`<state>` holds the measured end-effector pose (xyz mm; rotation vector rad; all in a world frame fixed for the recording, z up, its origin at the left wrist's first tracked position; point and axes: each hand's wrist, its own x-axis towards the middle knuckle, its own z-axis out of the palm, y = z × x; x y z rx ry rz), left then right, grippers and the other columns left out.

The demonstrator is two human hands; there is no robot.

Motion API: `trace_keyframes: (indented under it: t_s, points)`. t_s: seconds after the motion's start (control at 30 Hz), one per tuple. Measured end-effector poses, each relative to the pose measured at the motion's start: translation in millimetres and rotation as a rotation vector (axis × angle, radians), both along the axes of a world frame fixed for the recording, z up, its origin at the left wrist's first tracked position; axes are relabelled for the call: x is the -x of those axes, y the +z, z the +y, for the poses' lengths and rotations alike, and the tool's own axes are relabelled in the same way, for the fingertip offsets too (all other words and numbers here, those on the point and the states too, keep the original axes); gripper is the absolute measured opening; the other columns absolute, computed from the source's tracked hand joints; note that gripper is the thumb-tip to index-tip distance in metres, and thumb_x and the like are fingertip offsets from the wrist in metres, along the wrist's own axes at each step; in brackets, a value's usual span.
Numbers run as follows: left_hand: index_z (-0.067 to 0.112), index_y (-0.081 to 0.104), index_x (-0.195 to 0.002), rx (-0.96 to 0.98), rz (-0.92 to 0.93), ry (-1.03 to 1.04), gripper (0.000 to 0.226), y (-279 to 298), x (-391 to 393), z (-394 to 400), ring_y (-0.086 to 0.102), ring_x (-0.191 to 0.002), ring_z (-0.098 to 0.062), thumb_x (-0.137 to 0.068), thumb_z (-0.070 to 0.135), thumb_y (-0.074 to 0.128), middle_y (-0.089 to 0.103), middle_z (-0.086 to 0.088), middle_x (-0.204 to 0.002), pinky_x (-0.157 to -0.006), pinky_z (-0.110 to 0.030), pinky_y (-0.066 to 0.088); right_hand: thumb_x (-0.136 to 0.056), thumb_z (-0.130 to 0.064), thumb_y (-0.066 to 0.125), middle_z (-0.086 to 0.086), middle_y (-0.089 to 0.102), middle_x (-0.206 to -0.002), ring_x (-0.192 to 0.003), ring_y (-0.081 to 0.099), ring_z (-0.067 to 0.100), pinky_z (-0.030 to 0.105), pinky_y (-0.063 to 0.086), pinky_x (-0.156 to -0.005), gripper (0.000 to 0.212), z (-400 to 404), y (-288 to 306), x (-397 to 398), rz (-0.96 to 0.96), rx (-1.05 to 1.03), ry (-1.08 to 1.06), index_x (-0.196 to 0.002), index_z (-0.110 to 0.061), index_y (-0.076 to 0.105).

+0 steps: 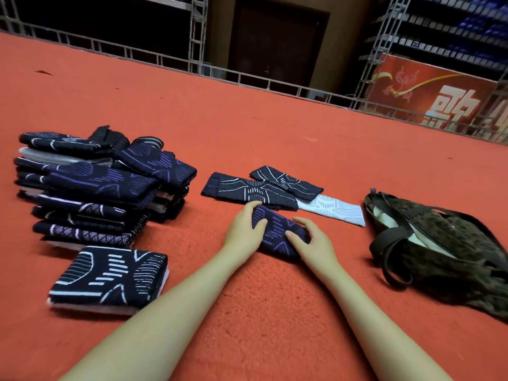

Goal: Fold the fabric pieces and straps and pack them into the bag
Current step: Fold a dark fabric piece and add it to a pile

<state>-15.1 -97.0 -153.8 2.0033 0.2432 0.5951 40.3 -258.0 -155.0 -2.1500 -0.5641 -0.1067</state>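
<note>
Both hands bear on a folded navy piece with purple lines [277, 232] lying on the red carpet [247, 312]: the left hand [243, 229] curls over its far-left end, the right hand [310, 240] presses its near-right end with bent fingers, so each is grasping the fabric rather than lying free. The thick fold may spring open if either hand lifts early. Just beyond, two unfolded navy strips [247, 189] and a pale strip [334, 210] cross each other; dragging the piece could snag them. The dark patterned bag [445, 251] sags with its mouth half collapsed, so packing one-handed risks catching the rim. The leaning stack of folded pieces [93, 185] could topple if bumped.
</note>
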Motion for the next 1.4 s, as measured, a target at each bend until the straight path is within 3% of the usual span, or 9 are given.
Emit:
trace_keyframes:
  t_s: [0.17, 0.27, 0.37, 0.5, 0.7, 0.87, 1.03, 1.17, 1.4]
  points:
    - [0.020, 0.044, -0.133, -0.062, -0.041, -0.013, 0.044, 29.6, 44.9, -0.8, 0.050, -0.118, -0.015, -0.090, 0.015, 0.051, 0.053, 0.000, -0.129, -0.099, -0.026, 0.037, -0.087, -0.013, 0.066, -0.003, 0.063, -0.117, -0.101, 0.061, 0.011, 0.010, 0.046, -0.082, 0.039, 6.7, 15.2, 45.8, 0.164, -0.189, 0.012, -0.125, -0.017, 0.056]
    - [0.018, 0.044, -0.134, -0.155, -0.079, -0.037, 0.047, 51.6, 83.1, 18.3, 0.047, -0.120, -0.015, -0.088, 0.013, 0.052, 0.051, -0.001, -0.130, -0.097, -0.021, 0.033, -0.085, -0.011, 0.069, 0.006, 0.068, -0.112, -0.099, 0.066, 0.019, 0.033, 0.053, -0.088, 0.037, 19.0, 26.8, 78.4, 0.322, -0.433, 0.053, -0.121, -0.013, 0.059]
    - [0.018, 0.044, -0.135, -0.177, -0.003, 0.004, 0.049, 70.6, 121.2, 45.8, 0.051, -0.115, -0.020, -0.087, 0.014, 0.054, 0.052, -0.005, -0.127, -0.094, -0.024, 0.035, -0.081, -0.008, 0.071, 0.016, 0.068, -0.110, -0.102, 0.065, 0.032, 0.046, 0.050, -0.095, 0.035, 43.8, 42.8, 103.2, 0.457, -0.577, 0.081, -0.114, -0.005, 0.061]
    - [0.023, 0.041, -0.136, -0.150, 0.097, 0.070, 0.051, 87.5, 167.7, 85.4, 0.055, -0.106, -0.025, -0.087, 0.018, 0.053, 0.049, -0.007, -0.129, -0.088, -0.032, 0.043, -0.082, -0.009, 0.071, 0.017, 0.069, -0.106, -0.093, 0.066, 0.027, 0.045, 0.051, -0.092, 0.025, 90.9, 56.3, 135.2, 0.419, -0.487, 0.122, -0.106, -0.005, 0.065]
    - [0.025, 0.036, -0.141, -0.272, 0.168, 0.202, 0.055, 74.4, 227.9, 134.1, 0.048, -0.119, -0.021, -0.089, 0.020, 0.054, 0.045, -0.004, -0.131, -0.099, -0.032, 0.038, -0.083, -0.011, 0.070, -0.002, 0.064, -0.093, -0.081, 0.061, 0.010, 0.009, 0.046, -0.066, 0.026, 149.8, 52.7, 178.8, 0.302, -0.318, 0.212, -0.108, -0.011, 0.061]
    - [0.030, 0.033, -0.144, -0.464, 0.417, 0.254, 0.054, 35.7, 248.8, 147.2, 0.035, -0.125, -0.025, -0.093, 0.035, 0.051, 0.042, -0.007, -0.128, -0.102, -0.033, 0.034, -0.080, -0.033, 0.069, 0.003, 0.057, -0.114, -0.109, 0.053, 0.018, 0.031, 0.041, -0.097, 0.042, 170.3, 24.6, 189.9, 0.065, 0.061, 0.139, -0.120, -0.022, 0.058]
    - [0.023, 0.062, -0.121, -0.726, 0.140, 0.292, 0.036, 46.1, 244.1, 136.7, 0.033, -0.128, -0.024, -0.085, 0.023, 0.060, 0.044, -0.005, -0.132, -0.104, -0.038, 0.032, -0.086, -0.028, 0.065, 0.006, 0.054, -0.113, -0.098, 0.056, 0.015, 0.026, 0.043, -0.092, 0.034, 155.5, 24.4, 180.0, 0.136, -0.018, 0.186, -0.118, -0.019, 0.059]
    - [0.022, 0.065, -0.113, -0.615, 0.035, 0.168, 0.029, 63.9, 216.3, 103.2, 0.040, -0.118, -0.019, -0.085, 0.020, 0.057, 0.050, 0.001, -0.121, -0.099, -0.033, 0.037, -0.092, -0.024, 0.056, 0.008, 0.060, -0.114, -0.101, 0.056, 0.015, 0.027, 0.041, -0.092, 0.025, 121.6, 18.9, 143.8, 0.070, -0.005, 0.103, -0.115, -0.016, 0.062]
    - [0.024, 0.064, -0.110, -0.223, 0.108, -0.022, 0.029, 67.2, 122.6, 23.9, 0.055, -0.106, -0.019, -0.085, 0.016, 0.052, 0.056, -0.002, -0.115, -0.096, -0.030, 0.042, -0.092, -0.014, 0.054, 0.007, 0.066, -0.109, -0.096, 0.058, 0.019, 0.031, 0.044, -0.086, 0.023, 32.5, 17.6, 72.2, 0.096, -0.055, -0.143, -0.113, -0.011, 0.063]
